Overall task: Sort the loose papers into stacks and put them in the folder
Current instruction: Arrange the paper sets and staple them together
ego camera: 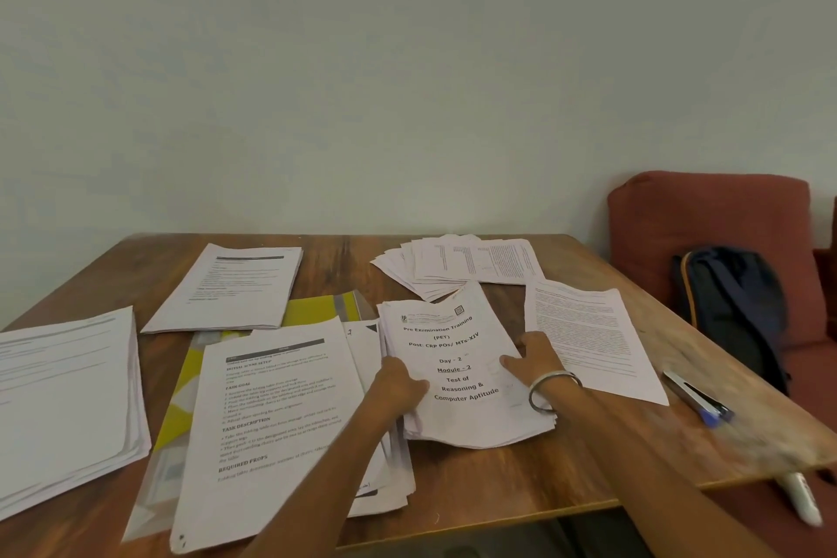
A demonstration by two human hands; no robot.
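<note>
Right of the yellow folder (312,308), both hands on the Module-2 stack (466,381): left hand (398,381) fingers curled gripping its left edge, right hand (536,358) pinching its right edge.

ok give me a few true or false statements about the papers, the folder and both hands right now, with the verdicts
1. Both hands hold the stack titled Pre Examination Training. True: the left hand grips its left edge and the right hand its right edge.
2. The yellow folder lies on top of all the papers. False: it lies partly under the nearest stack.
3. A fanned-out pile of sheets lies at the far side of the table. True.
4. The pen rests on the titled stack. False: it lies on bare table near the right edge.
5. The right wrist wears a bangle. True.
</note>
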